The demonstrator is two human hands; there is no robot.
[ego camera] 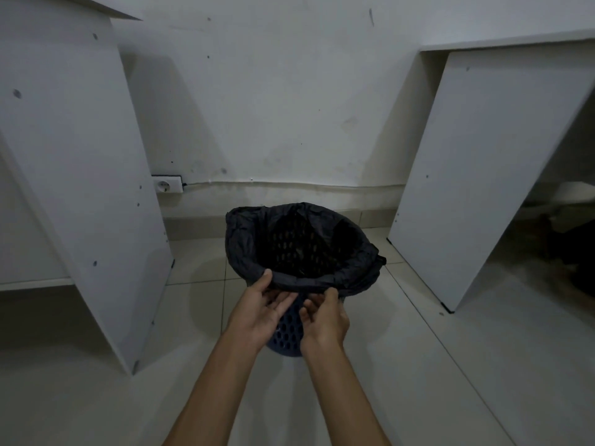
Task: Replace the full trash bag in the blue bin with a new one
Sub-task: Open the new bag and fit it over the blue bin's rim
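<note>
Both forearms reach forward to the blue bin (285, 333), which stands on the pale tiled floor (450, 365) between two white desk panels. At the bin's near rim, the left hand (260, 309) pinches the black trash bag (254, 243) with its thumb on top of the folded edge and loose fingers beneath. Just right of it, the right hand (325, 317) grips the same hem, fingers curled under. Thin and crinkled, the bag is stretched over the whole rim and hangs down inside, the bin's perforated wall showing dimly through it. Beyond the bin, low on the wall, sits a white socket (167, 185).
</note>
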